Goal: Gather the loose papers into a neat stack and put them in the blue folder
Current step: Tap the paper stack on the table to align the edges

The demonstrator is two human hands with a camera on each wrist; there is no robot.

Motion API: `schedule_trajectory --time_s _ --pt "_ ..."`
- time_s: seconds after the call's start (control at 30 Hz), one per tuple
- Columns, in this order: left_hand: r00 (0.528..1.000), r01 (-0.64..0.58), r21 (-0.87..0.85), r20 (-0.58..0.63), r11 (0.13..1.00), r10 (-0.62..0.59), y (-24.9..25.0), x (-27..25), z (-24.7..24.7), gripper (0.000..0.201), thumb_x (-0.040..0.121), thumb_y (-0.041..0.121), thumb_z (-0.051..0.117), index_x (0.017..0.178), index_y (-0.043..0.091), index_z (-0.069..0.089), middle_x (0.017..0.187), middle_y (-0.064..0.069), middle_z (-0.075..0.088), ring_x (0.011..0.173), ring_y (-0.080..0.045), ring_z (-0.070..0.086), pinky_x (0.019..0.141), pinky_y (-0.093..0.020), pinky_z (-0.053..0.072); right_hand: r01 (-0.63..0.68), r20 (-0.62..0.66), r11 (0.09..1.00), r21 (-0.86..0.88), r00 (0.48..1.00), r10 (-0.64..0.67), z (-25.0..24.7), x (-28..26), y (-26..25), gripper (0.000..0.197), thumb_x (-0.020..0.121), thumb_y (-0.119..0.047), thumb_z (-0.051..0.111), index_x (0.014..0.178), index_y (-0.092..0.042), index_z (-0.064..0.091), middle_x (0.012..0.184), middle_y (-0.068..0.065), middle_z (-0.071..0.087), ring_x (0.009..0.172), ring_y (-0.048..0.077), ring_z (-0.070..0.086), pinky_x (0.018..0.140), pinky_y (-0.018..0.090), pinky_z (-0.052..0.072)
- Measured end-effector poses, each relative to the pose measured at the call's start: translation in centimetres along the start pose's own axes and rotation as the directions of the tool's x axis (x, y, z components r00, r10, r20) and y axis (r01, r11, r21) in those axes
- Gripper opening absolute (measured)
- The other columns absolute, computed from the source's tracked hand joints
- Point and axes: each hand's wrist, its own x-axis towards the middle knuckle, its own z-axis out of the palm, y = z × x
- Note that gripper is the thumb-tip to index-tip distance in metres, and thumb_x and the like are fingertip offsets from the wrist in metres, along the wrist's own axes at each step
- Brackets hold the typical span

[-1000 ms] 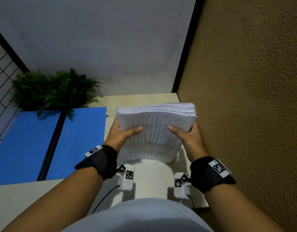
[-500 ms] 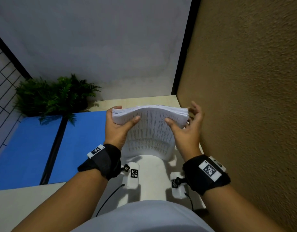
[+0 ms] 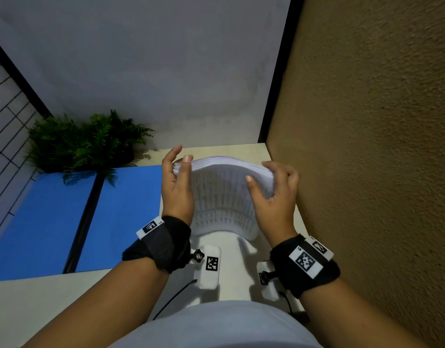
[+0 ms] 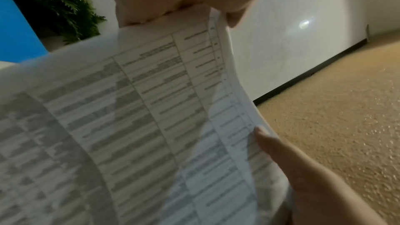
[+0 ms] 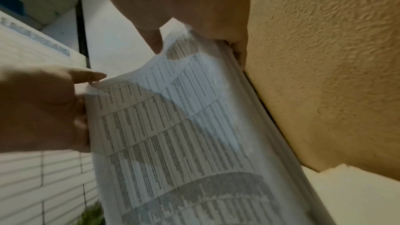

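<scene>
Head view: paper stack (image 3: 224, 197) upright on tabletop (image 3: 35, 305) at centre, top edge bowed, printed tables facing wearer; blue folder (image 3: 73, 217) lying open at 9 o'clock of stack, just beside it.
Left hand (image 3: 177, 189): fingers straight, flat against stack's left edge, thumb on printed face.
Right hand (image 3: 274, 197): fingers curled over top right corner, thumb pressing front sheet.
Left wrist view only: blurred table rows on sheet, right thumb (image 4: 272, 145) on its edge, bright glare spot on white wall.
Right wrist view only: layered sheet edges under curled fingers.
Surroundings: fern plant (image 3: 88, 144) at 10 o'clock, overhanging folder; tan textured wall (image 3: 372, 146) at 3 o'clock, close beside right hand.
</scene>
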Motion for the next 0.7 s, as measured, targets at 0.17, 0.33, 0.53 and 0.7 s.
schedule_trajectory --time_s 0.17,0.33,0.53,0.7 --pt "0.992 0.041 0.093 0.113 0.995 -0.052 -1.2 -0.1 -1.1 0.105 0.061 0.054 0.079 0.150 0.033 0.026 0.142 0.002 0.048 0.126 -0.009 0.051 0.098 -0.024 0.047 0.040 0.053 0.999 -0.008 0.998 -0.040 0.1 -0.1 -0.2 0.046 0.084 -0.038 0.070 0.123 -0.022 0.053 0.123 -0.003 0.035 0.111 -0.003 0.044 0.090 0.004 0.038" --pt "0.977 0.076 0.093 0.193 0.993 -0.093 -2.1 0.2 -1.3 0.125 0.052 0.042 0.088 0.152 0.037 0.015 0.148 0.004 0.039 0.132 -0.009 0.045 0.105 -0.027 0.046 -0.029 0.023 0.999 0.017 0.999 0.028 0.3 -0.4 0.1 0.046 0.085 -0.037 0.071 0.125 -0.030 0.050 0.123 -0.010 0.030 0.111 -0.007 0.041 0.088 0.005 0.039" --pt "0.968 0.092 0.146 0.220 0.985 -0.123 -3.2 0.8 -1.7 0.114 0.057 0.032 0.092 0.149 0.031 0.024 0.141 0.006 0.050 0.130 -0.009 0.049 0.101 -0.030 0.051 -0.036 0.027 0.999 -0.019 0.999 0.036 0.4 0.7 0.0 0.048 0.083 -0.045 0.070 0.124 -0.029 0.051 0.124 -0.007 0.032 0.108 0.001 0.045 0.088 0.021 0.049" --pt "0.961 0.151 0.196 0.201 0.969 -0.190 -3.8 1.8 -1.4 0.088 0.068 0.021 0.087 0.140 0.024 0.038 0.128 0.006 0.059 0.118 -0.008 0.056 0.081 -0.017 0.053 -0.091 0.043 0.994 -0.060 0.995 0.093 0.3 1.6 0.1 0.060 0.081 -0.036 0.076 0.133 -0.031 0.045 0.128 -0.006 0.031 0.111 0.005 0.041 0.079 0.005 0.035"
